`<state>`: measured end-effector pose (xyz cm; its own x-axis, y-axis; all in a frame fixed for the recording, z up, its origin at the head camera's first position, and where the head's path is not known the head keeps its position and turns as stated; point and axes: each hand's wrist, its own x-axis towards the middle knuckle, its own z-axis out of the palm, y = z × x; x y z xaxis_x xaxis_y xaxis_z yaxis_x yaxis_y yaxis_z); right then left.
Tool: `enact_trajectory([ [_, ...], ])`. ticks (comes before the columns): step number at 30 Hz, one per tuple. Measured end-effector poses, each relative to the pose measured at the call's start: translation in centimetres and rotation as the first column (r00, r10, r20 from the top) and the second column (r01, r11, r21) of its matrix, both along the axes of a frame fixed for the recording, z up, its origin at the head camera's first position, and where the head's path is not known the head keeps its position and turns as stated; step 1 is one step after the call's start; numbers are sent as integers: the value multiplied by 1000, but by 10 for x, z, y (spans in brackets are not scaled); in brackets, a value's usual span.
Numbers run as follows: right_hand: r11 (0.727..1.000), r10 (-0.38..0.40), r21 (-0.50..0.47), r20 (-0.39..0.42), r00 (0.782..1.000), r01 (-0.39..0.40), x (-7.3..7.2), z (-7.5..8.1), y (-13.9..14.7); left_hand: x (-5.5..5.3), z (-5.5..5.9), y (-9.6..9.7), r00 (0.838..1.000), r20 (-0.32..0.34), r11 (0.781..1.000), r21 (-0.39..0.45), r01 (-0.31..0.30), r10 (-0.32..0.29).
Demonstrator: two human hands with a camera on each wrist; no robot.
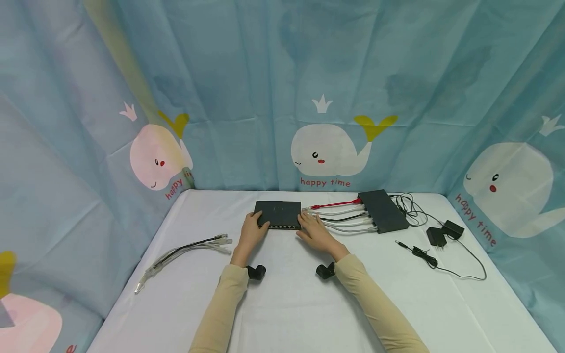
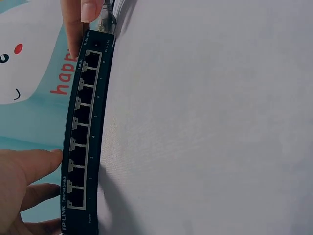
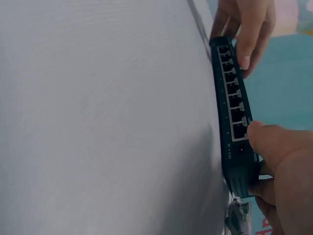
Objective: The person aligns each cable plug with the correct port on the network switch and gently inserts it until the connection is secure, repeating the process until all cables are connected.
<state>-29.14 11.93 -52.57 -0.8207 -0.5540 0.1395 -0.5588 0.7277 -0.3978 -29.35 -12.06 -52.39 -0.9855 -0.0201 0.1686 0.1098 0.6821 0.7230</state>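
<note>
A flat black TP-Link Ethernet switch (image 1: pixel 278 211) lies on the white table, its row of empty ports facing the person. At its left end, my left hand (image 1: pixel 252 233) grips it, with the thumb on the top near the front edge and the fingers along the side. My right hand (image 1: pixel 319 235) holds the opposite end. In the right wrist view, the right thumb lies on the top edge, and other fingers touch the vented end. Just beyond that end, clear network plugs (image 3: pixel 238 218) lie close by.
A second black box (image 1: pixel 383 211) stands to the right, with red, black and grey network cables (image 1: pixel 344 219) plugged into it. Power adapters (image 1: pixel 445 234) and a black cord (image 1: pixel 425 256) lie farther right. Loose network cables (image 1: pixel 185 250) rest at left. A whale-print curtain (image 1: pixel 247 98) surrounds the table.
</note>
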Motion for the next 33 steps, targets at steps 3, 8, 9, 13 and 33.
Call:
enact_trajectory([
  [3, 1000, 9, -3, -8, 1000, -9, 2, -1, 2, 7, 7, 2, 999, 38, 1000, -4, 0, 0],
  [8, 1000, 25, -9, -9, 1000, -26, 5, 0, 7, 16, 14, 5, 999, 43, 998, -64, 1, 1],
  [9, 1000, 27, -11, -7, 1000, -27, 6, 0, 8, 18, 14, 5, 999, 44, 998, -69, 4, -1],
  [13, 999, 34, -21, -8, 999, -34, 10, 0, 11, 23, 14, 5, 999, 35, 997, -68, 22, -20],
  [33, 990, 89, -101, -55, 995, -94, 31, -3, 28, 55, 13, 4, 998, 34, 991, -124, 58, -54],
])
